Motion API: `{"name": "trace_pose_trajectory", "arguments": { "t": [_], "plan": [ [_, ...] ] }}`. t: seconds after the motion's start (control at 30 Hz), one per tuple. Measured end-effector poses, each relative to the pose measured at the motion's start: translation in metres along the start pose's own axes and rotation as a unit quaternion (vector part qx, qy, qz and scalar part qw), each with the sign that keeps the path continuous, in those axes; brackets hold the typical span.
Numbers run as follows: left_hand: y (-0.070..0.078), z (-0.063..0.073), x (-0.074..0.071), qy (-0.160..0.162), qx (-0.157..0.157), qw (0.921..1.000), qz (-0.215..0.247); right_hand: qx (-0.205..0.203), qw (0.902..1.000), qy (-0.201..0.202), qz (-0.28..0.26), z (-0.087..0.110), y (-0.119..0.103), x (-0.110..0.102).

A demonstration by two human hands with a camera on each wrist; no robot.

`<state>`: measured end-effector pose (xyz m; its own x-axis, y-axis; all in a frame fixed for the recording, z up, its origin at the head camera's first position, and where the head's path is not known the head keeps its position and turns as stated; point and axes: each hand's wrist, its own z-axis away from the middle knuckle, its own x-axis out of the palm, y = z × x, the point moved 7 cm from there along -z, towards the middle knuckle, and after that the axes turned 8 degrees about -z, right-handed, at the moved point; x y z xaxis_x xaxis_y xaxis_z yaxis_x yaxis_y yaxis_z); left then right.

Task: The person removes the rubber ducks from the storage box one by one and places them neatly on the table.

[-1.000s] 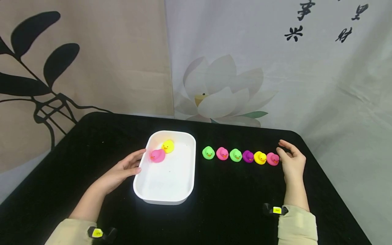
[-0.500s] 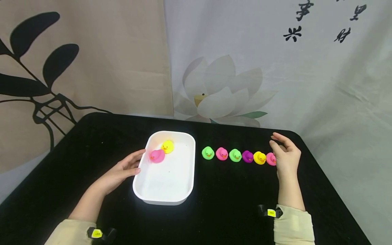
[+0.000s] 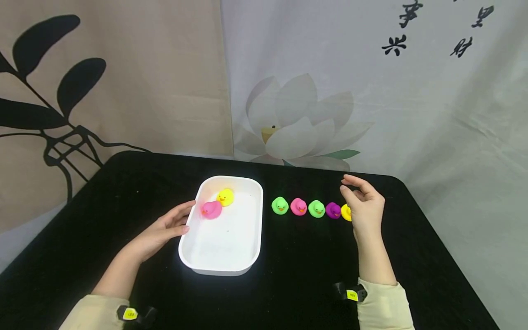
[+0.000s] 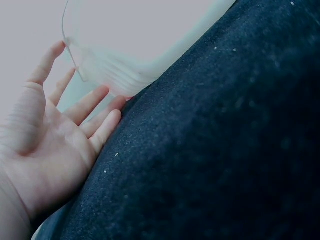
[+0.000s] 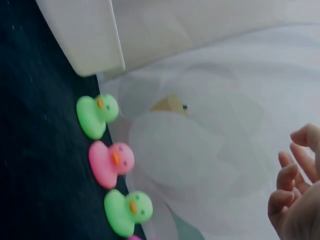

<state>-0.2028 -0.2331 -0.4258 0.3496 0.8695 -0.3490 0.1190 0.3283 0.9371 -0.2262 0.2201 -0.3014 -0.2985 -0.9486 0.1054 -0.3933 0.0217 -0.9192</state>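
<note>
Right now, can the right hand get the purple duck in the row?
Probably yes. The right hand looks empty and hovers close by, and nothing covers the purple duck in the head view, though the yellow duck right beside it may leave little finger room.

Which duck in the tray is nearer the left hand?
The pink duck inside the white tray; the yellow duck there sits farther from the left hand.

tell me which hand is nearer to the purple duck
Right. The right hand is raised just right of the purple duck, partly hiding the yellow duck beside it in the head view; the left hand is farther off, at the left side of the white tray.
</note>
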Motion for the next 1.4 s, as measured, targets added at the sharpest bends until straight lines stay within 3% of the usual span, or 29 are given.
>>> {"name": "trace_pose_trajectory", "arguments": {
  "t": [0.27, 0.53, 0.83, 1.17, 1.4],
  "plan": [
    [0.0, 0.0, 0.0, 0.0, 0.0, 1.0, 0.0, -0.006, 0.9986, -0.048, -0.022, 0.013, -0.008, 0.029],
    [0.001, 0.0, 0.001, -0.003, 0.002, 1.0, 0.002, -0.001, 0.9944, -0.106, -0.003, 0.03, -0.01, 0.058],
    [0.0, 0.0, 0.0, 0.001, -0.001, 1.0, -0.002, 0.01, 0.9831, -0.182, 0.018, 0.05, -0.012, 0.105],
    [0.0, 0.001, 0.0, -0.001, 0.003, 1.0, -0.003, -0.009, 0.9692, -0.238, 0.064, 0.066, 0.006, 0.149],
    [0.001, 0.0, 0.0, -0.001, 0.007, 1.0, 0.0, 0.009, 0.9549, -0.279, 0.101, 0.076, 0.017, 0.177]
  ]
}}
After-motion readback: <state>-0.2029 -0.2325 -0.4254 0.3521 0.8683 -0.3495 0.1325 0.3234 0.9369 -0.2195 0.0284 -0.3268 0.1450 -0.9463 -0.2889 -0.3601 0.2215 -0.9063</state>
